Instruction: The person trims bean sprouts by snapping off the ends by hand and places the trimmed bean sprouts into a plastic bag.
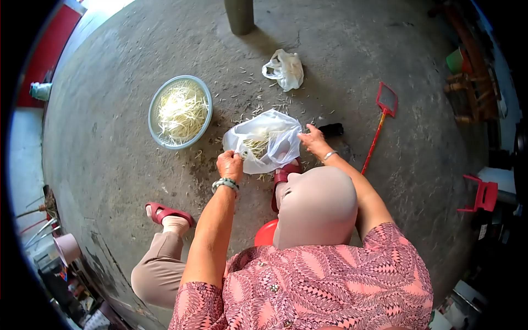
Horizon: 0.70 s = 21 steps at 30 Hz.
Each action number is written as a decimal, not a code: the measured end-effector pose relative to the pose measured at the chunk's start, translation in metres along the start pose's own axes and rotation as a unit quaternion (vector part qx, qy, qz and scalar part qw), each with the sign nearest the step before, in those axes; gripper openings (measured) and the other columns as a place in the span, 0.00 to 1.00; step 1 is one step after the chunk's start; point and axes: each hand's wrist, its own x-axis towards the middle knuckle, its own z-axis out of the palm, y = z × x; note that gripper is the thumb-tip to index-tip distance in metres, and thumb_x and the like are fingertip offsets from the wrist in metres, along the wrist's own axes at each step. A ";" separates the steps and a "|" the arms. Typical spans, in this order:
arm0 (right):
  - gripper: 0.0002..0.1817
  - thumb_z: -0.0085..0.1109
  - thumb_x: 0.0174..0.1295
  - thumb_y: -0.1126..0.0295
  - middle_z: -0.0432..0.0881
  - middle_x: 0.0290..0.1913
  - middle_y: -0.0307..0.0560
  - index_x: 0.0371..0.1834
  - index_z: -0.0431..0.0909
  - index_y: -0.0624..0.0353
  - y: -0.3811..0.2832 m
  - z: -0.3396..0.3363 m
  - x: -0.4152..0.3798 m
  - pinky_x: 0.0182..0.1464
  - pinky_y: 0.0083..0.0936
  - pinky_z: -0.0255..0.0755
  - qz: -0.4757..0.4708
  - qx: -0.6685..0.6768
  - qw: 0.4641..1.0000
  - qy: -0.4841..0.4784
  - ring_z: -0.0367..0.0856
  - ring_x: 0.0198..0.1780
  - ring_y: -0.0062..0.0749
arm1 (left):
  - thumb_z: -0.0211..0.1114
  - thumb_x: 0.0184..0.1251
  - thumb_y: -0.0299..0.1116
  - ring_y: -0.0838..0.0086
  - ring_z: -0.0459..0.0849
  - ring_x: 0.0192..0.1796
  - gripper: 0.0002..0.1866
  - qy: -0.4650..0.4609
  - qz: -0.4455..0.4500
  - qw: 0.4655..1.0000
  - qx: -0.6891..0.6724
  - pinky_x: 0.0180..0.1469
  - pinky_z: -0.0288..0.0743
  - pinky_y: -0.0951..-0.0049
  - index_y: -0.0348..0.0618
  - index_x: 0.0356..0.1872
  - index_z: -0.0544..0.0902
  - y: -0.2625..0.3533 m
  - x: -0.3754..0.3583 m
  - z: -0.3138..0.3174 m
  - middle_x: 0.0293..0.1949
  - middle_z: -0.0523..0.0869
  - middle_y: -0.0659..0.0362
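Observation:
A translucent white plastic bag (281,131) lies spread between my hands, its mouth facing up, with pale bean sprouts (256,146) inside. My left hand (230,166) is closed on the near left edge of the bag. At the bag's right edge, my right hand (314,141) pinches the rim, one finger pointing away from the others. To the left, a round light-blue basket (208,116) holds a heap of pale, stringy sprouts (180,113).
A second white bag (287,70) sits farther ahead, near a grey post (240,16). Small scraps litter the concrete floor. On the right lie a black object (331,130) and a red fly swatter (375,131); a red stool (481,193) stands beyond.

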 end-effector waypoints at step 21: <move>0.19 0.51 0.62 0.66 0.80 0.34 0.40 0.54 0.73 0.62 -0.120 0.032 -0.054 0.30 0.19 0.73 -0.023 -0.026 0.947 -0.320 0.77 0.29 0.20 | 0.62 0.59 0.32 0.73 0.78 0.45 0.28 -0.013 -0.312 0.899 -0.307 0.45 0.72 0.65 0.42 0.61 0.66 -0.090 -0.151 -0.132 0.45 0.78 0.60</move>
